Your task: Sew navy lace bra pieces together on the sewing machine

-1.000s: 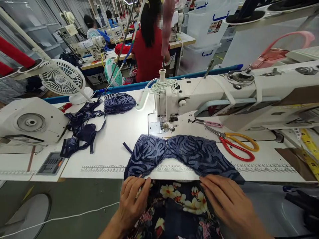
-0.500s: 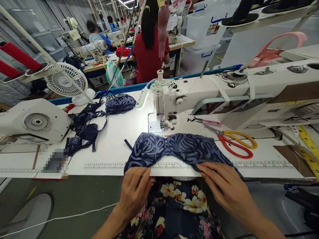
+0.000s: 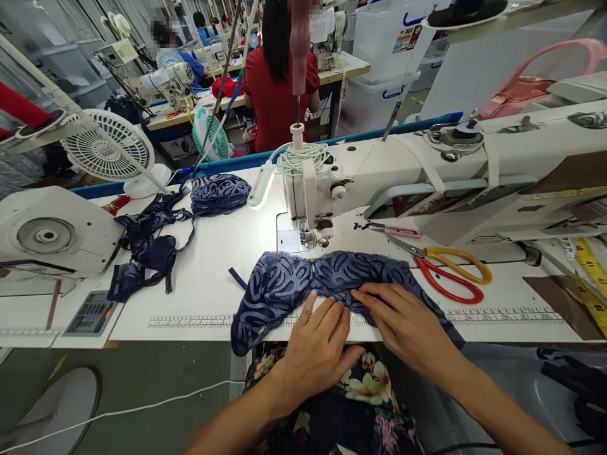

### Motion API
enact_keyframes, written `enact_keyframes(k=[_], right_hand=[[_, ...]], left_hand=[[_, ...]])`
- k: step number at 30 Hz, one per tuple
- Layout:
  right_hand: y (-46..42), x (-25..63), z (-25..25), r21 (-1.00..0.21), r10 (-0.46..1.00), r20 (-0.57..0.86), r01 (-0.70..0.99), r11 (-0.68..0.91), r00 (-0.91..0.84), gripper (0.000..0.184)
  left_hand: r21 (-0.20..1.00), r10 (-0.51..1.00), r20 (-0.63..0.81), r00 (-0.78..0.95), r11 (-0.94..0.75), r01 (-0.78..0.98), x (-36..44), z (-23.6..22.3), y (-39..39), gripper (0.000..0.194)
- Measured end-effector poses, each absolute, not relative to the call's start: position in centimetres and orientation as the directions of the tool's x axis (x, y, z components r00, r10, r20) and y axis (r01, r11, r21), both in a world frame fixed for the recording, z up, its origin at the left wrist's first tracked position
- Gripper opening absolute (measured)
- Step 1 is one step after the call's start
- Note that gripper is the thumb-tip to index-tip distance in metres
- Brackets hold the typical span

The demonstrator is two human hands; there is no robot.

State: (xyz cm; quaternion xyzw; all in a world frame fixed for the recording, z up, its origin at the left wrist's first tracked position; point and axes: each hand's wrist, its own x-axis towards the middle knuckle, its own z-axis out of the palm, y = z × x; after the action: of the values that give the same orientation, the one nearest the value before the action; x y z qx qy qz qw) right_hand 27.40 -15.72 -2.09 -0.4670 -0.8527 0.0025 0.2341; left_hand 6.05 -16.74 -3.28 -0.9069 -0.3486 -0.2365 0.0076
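Observation:
A navy lace bra (image 3: 284,284) with a pale swirl pattern lies cups up across the sewing table's front edge, below the needle area of a sewing machine (image 3: 308,221). My left hand (image 3: 317,351) rests with fingers stretched out on the bra's lower edge near the middle, thumb apart. Just right of it, my right hand (image 3: 403,322) has its fingertips closed at the lower edge of the right cup; its thumb is mostly hidden. The bra's left wing hangs slightly over the table edge.
Scissors (image 3: 436,268) with red and yellow handles and pink-handled snips (image 3: 396,230) lie right of the needle. More navy bras (image 3: 156,253) and a stacked lace bundle (image 3: 220,194) lie left. A white fan (image 3: 107,145) stands behind them. A co-worker in red (image 3: 279,95) sits ahead.
My left hand has left the bra's left end and moved right to the middle, its fingers now spread. My right hand has shifted slightly left and up. The bra's left end now lies loose.

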Motion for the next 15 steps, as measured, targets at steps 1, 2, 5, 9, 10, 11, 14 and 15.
enact_keyframes(k=[1, 2, 5, 9, 10, 11, 14, 15], right_hand=[[-15.8, 27.4, -1.9, -0.232, 0.802, 0.391, 0.795, 0.561, -0.452, 0.037], [-16.0, 27.5, -1.8, -0.237, 0.804, 0.388, 0.794, 0.56, -0.452, 0.037], [-17.1, 27.6, -2.0, -0.179, 0.785, 0.393, 0.798, 0.576, -0.478, 0.041], [-19.5, 28.2, -3.2, -0.022, 0.733, 0.45, 0.814, 0.58, -0.51, 0.038], [-20.0, 28.4, -3.2, -0.032, 0.725, 0.46, 0.807, 0.59, -0.512, 0.036], [-20.5, 28.6, -2.9, -0.074, 0.719, 0.469, 0.789, 0.61, -0.513, 0.037], [-20.8, 29.0, -0.3, -0.279, 0.739, 0.484, 0.718, 0.637, -0.468, 0.032], [-20.5, 29.1, 1.1, -0.338, 0.765, 0.483, 0.715, 0.612, -0.426, 0.027]], left_hand=[[0.162, 0.635, 0.428, 0.643, -0.754, 0.637, 6.1, -3.0, -16.8, 0.049], [0.167, 0.642, 0.424, 0.639, -0.749, 0.641, 6.1, -2.8, -16.9, 0.048], [0.143, 0.651, 0.466, 0.598, -0.723, 0.676, 5.2, -2.6, -17.9, 0.041], [0.083, 0.672, 0.632, 0.386, -0.554, 0.829, 0.9, -4.3, -19.9, 0.035], [0.074, 0.692, 0.636, 0.341, -0.494, 0.866, -0.6, -4.7, -20.3, 0.035], [0.062, 0.708, 0.623, 0.334, -0.47, 0.88, -2.2, -4.8, -20.8, 0.033], [0.115, 0.67, 0.593, 0.447, -0.62, 0.776, -6.5, -3.2, -21.5, 0.034], [0.189, 0.674, 0.572, 0.467, -0.662, 0.725, -7.6, -1.9, -21.5, 0.034]])
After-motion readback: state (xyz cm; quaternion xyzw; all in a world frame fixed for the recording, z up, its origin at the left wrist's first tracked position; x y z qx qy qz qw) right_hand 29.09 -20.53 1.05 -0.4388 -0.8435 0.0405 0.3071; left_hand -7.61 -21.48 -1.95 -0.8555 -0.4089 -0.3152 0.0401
